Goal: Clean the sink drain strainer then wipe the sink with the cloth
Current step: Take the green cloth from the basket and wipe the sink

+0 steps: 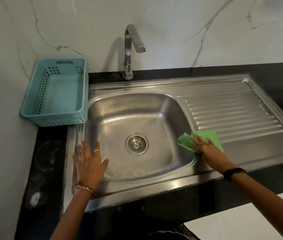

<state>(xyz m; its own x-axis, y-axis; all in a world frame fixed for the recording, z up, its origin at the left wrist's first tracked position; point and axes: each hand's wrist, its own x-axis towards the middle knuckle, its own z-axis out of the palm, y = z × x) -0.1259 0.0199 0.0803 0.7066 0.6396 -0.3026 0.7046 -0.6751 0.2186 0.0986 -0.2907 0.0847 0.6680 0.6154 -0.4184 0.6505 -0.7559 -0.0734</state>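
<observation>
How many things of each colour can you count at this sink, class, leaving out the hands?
Silver: 3, the sink, the faucet, the drain strainer
Green: 1, the cloth
Blue: 1, the basket
Black: 1, the countertop
Total: 6

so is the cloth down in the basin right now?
No, the right hand presses the green cloth on the sink rim beside the drainboard.

Your left hand (89,162) lies flat at seven o'clock, fingers spread and straight, pointing toward twelve. Your right hand (206,148) at four o'clock presses down, fingers extended toward eleven.
</observation>
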